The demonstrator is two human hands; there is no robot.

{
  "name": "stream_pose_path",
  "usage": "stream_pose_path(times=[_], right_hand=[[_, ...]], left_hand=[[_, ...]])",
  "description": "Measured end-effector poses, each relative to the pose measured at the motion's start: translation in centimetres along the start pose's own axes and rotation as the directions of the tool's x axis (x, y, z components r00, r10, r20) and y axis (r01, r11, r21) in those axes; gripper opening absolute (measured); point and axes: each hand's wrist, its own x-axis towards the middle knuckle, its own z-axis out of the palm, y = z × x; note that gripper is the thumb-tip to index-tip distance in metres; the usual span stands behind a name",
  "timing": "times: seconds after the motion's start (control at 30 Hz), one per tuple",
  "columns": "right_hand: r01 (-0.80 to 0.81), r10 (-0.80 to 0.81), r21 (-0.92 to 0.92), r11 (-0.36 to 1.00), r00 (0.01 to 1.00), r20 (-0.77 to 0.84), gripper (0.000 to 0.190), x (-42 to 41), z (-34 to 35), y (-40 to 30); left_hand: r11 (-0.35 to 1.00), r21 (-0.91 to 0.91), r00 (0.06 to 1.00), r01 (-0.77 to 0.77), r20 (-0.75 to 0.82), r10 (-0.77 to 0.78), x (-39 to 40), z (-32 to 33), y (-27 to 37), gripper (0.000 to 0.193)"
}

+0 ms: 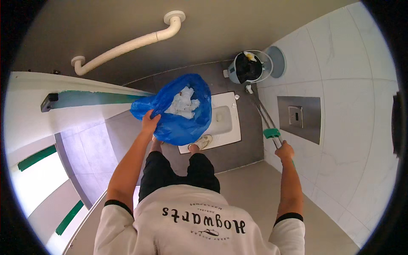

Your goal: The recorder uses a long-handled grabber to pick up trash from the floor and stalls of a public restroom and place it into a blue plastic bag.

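Observation:
My left hand grips the rim of a blue plastic bag, which gapes open over the floor. Crumpled white paper lies inside it. In my right hand are the handles of long metal tongs with a green grip piece. At the far tips of the tongs is a small white scrap, close beside a grey-blue pedal bin. The bin has its lid raised and a black liner inside, with white and yellowish waste on top.
Beneath the bag, partly hidden, is a white squat toilet with a paper scrap at its edge. A white grab bar crosses the wall. A metal flush plate sits in the tiled wall. The open door stands at left.

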Motion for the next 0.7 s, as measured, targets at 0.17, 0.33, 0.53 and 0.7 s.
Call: stream_pose_path(times=[0.17,0.33,0.53,0.7], right_hand=[[0.015,-0.015,-0.003,1.000,0.999,0.040,0.047,-2.4,-1.7,2.0],[0.183,-0.183,0.003,0.983,0.982,0.054,0.067,-10.9,-5.4,8.4],[0.265,-0.254,-0.040,0.963,0.950,0.181,0.071,-18.7,-10.0,9.5],[0.152,-0.152,0.005,0.988,0.988,0.029,0.072,-16.6,-5.2,10.0]], left_hand=[[0.996,-0.071,0.998,0.044,0.045,-0.041,0.3,0.2,0.0,0.044],[0.990,-0.138,0.995,0.002,0.101,0.012,1.3,1.1,-0.8,0.047],[0.997,-0.076,0.993,-0.025,0.112,0.034,1.6,1.4,-0.5,0.047],[0.997,-0.067,0.999,0.024,0.050,-0.021,0.4,1.0,0.8,0.045]])
